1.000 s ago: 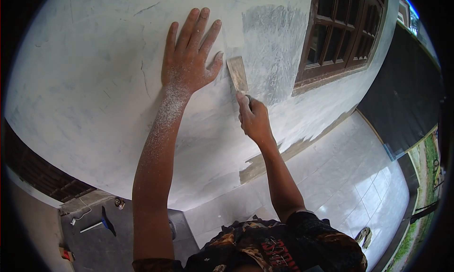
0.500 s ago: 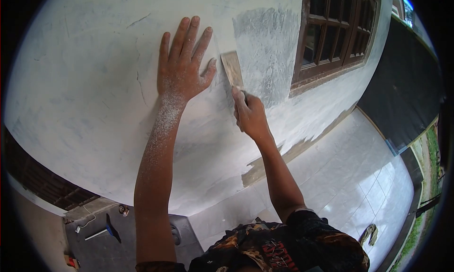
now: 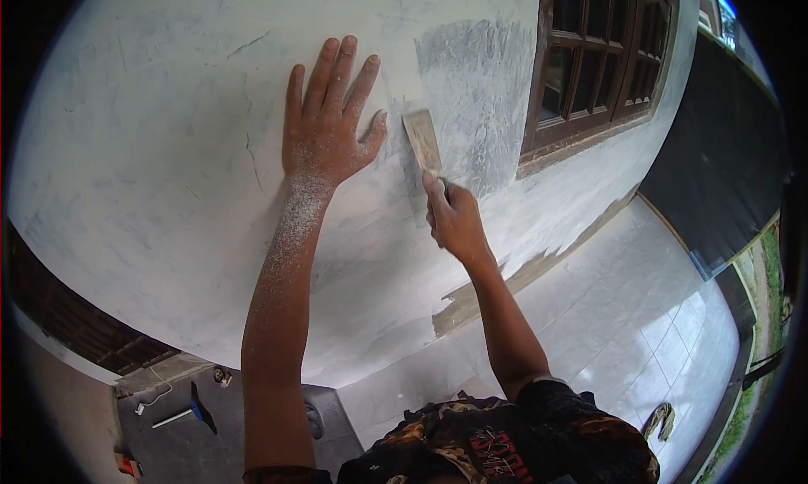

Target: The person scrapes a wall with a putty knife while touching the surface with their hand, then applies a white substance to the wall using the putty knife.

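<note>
The right hand is gripping a scraper. The left hand (a bit dusty) is touching the wall, fingers spread wide.

A worker wears a dark, short-sleeved shirt printed with irregular patches of orange and brown. Bold red lettering, overlaid with thin white script, runs across the front. The right sleeve is mostly black, ending in a loose hem near the elbow. Both hands are ungloved; pale powder speckles the left hand, thickening at the wrist and forearm, and whitens the right hand's thumb.
</note>
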